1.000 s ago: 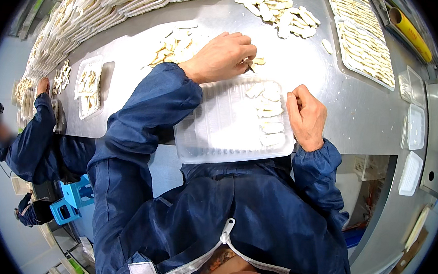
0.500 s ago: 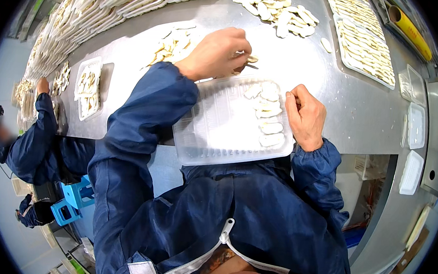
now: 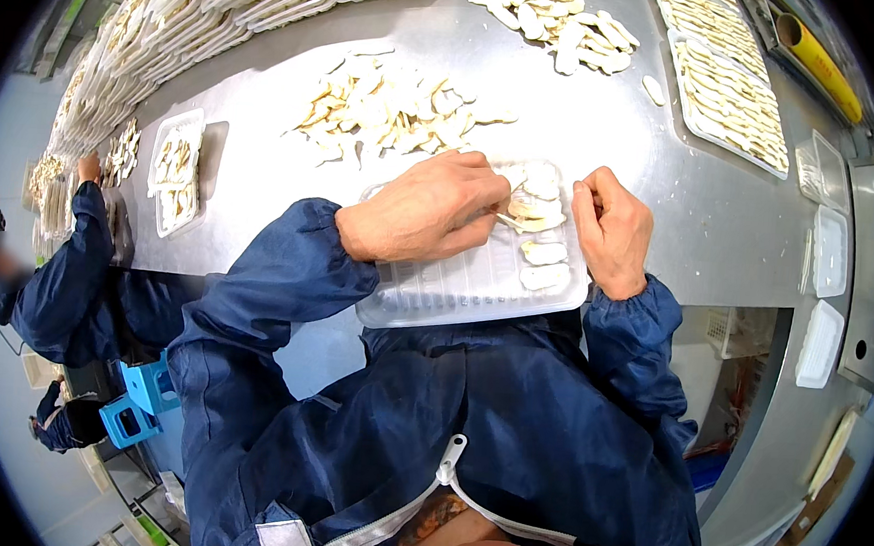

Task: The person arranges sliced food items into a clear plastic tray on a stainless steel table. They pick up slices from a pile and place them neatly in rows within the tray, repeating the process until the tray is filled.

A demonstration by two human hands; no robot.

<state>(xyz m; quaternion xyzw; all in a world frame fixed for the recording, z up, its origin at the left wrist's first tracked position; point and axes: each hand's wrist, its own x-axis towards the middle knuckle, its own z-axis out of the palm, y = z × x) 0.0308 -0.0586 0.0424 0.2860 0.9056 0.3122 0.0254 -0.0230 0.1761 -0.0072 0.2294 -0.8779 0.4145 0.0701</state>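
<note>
Tray (image 3: pixel 436 285) lies beneath left hand (image 3: pixel 429 207), beside right hand (image 3: pixel 615 236).

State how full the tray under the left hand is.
Partly filled: in the tray, pale slices line the right side, while bare ribbed plastic shows below the left hand.

On my left I see a co-worker (image 3: pixel 70 296) in dark blue clothes and a dark cap, and near this person two blue stools (image 3: pixel 152 388). Farther away is another person (image 3: pixel 73 423). At my far right lies a yellow tube (image 3: pixel 822 71); below the metal table (image 3: pixel 710 235) is a white basket (image 3: pixel 721 333).
</note>
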